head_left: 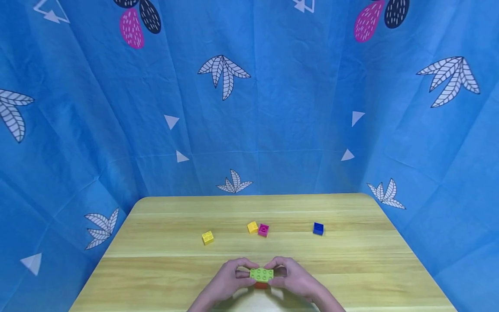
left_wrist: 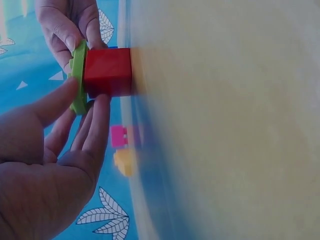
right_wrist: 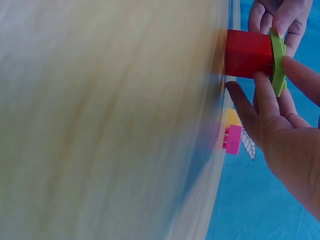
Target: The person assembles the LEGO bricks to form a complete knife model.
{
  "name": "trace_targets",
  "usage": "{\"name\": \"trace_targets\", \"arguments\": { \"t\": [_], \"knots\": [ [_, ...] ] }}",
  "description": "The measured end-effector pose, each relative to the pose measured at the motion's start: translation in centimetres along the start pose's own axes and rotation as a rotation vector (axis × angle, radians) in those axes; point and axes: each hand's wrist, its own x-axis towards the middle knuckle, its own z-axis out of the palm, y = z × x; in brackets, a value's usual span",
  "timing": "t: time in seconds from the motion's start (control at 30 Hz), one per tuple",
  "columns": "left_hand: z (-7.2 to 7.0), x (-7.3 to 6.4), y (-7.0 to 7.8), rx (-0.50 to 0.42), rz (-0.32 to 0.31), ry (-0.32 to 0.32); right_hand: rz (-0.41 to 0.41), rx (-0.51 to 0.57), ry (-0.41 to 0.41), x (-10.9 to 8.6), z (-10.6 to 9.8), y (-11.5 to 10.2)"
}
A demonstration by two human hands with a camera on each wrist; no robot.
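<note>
A flat lime-green toy brick (head_left: 261, 274) with studs on top lies across a red toy block (head_left: 260, 285) near the table's front edge. My left hand (head_left: 232, 277) pinches the green brick's left end, thumb in front and fingers behind. At the opposite end, my right hand (head_left: 290, 277) pinches it the same way. Seen from the left wrist, the red block (left_wrist: 108, 72) stands on the tabletop and fingertips reach its sides. The right wrist view has the green brick (right_wrist: 278, 62) slightly tilted against the red block's top.
Farther back on the wooden table (head_left: 163, 260) lie a yellow brick (head_left: 208, 237) at left, another yellow brick (head_left: 252, 227) beside a magenta brick (head_left: 263, 230), and a dark blue brick (head_left: 318, 228) at right. A patterned blue curtain (head_left: 273, 108) hangs behind and along both sides.
</note>
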Motion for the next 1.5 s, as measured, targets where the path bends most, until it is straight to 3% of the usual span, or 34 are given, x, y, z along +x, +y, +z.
{"name": "trace_targets", "arguments": {
  "t": [0.33, 0.7, 1.17, 1.5],
  "knots": [
    [0.0, 0.1, -0.1, -0.004, 0.009, 0.004, 0.012, 0.008, 0.0, 0.1, 0.1, 0.1],
    [0.5, 0.2, 0.0, 0.052, 0.01, 0.065, 0.01, -0.057, -0.003, 0.3, -0.3, 0.0],
    [-0.4, 1.8, 0.5, 0.115, 0.043, 0.061, -0.027, -0.136, 0.019, 1.7, -1.0, -0.2],
    [-0.7, 2.6, 0.4, 0.123, 0.033, 0.069, -0.062, -0.158, 0.012, 2.3, -1.1, -0.2]
  ]
}}
